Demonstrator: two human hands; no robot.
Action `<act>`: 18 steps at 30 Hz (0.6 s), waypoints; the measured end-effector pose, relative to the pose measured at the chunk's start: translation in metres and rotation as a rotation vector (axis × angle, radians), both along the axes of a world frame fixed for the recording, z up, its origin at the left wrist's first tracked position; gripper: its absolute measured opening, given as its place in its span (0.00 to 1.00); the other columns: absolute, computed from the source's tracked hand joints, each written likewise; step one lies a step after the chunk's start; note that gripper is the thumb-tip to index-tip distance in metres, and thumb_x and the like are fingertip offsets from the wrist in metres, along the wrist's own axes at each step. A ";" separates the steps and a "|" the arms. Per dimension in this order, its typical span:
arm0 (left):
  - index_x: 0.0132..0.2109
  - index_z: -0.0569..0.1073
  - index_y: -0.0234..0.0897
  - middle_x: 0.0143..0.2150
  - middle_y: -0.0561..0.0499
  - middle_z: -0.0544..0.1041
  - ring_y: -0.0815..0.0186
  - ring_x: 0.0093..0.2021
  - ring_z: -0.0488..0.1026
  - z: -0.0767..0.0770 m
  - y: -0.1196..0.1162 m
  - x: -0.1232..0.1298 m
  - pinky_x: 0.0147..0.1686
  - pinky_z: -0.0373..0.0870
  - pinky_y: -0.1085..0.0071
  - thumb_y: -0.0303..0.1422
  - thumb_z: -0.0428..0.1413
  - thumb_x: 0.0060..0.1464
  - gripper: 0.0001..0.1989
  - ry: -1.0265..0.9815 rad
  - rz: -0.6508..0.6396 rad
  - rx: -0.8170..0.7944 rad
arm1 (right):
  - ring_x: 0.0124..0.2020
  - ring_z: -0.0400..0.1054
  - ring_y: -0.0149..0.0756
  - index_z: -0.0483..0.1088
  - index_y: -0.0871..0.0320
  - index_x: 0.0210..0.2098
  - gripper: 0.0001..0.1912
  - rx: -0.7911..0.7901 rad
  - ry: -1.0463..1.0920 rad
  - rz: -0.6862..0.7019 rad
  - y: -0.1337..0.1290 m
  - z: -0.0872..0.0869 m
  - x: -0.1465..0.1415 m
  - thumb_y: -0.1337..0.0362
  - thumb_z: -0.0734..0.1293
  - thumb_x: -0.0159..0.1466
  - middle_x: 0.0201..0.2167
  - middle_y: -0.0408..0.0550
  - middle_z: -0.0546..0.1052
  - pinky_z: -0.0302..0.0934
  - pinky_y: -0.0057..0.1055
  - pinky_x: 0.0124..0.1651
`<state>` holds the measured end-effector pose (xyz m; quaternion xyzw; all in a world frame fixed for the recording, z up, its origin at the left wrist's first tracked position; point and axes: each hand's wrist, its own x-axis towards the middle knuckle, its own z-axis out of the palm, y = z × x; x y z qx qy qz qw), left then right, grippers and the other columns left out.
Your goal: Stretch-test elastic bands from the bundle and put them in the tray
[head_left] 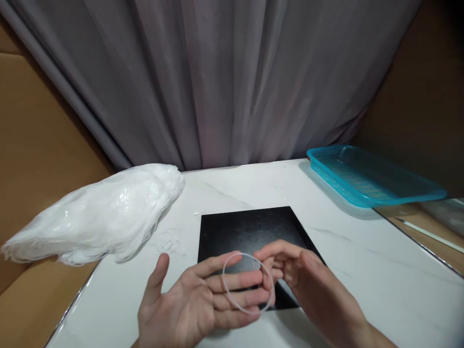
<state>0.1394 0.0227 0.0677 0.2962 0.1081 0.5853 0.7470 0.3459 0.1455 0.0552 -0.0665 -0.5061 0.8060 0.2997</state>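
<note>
One thin, clear, round plastic ring (250,255), held up over the near part of a flat black square panel (250,227) on a white marble-look surface (362,246). Left hand (203,295) open, palm up, thumb apart, fingers stretched toward the right edge of the surface; ring lies at its fingertips, its left arc crossing the fingers. Right hand (308,275) comes in from the near right corner, fingers curled at the ring's right arc; cannot tell whether it pinches it. Both hands about equally near, ring between them. Ring shows as a slight oval, long axis running far left to near right. Shiny white translucent plastic bundle (101,212) overhangs the left edge; shallow translucent blue plastic basket (344,188) sits at the far right corner, well apart from the ring.
</note>
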 end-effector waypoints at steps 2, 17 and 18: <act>0.71 0.66 0.25 0.69 0.20 0.64 0.32 0.70 0.62 0.001 0.000 0.001 0.68 0.50 0.34 0.58 0.45 0.67 0.43 -0.004 0.003 -0.001 | 0.34 0.72 0.36 0.80 0.58 0.52 0.29 -0.003 -0.003 0.013 0.000 0.001 -0.001 0.41 0.59 0.75 0.35 0.52 0.78 0.67 0.32 0.41; 0.71 0.66 0.25 0.68 0.20 0.66 0.29 0.69 0.63 -0.002 -0.004 0.000 0.66 0.52 0.31 0.59 0.46 0.67 0.43 0.004 -0.010 -0.008 | 0.32 0.72 0.33 0.79 0.58 0.53 0.26 0.020 -0.018 0.009 -0.001 -0.009 0.003 0.43 0.65 0.73 0.34 0.50 0.77 0.68 0.29 0.39; 0.71 0.66 0.24 0.67 0.20 0.66 0.29 0.69 0.63 -0.002 -0.004 0.000 0.66 0.52 0.31 0.59 0.46 0.67 0.43 0.007 -0.010 -0.002 | 0.32 0.72 0.34 0.79 0.58 0.53 0.26 0.024 -0.022 0.012 0.000 -0.011 0.003 0.43 0.66 0.73 0.34 0.50 0.77 0.68 0.29 0.38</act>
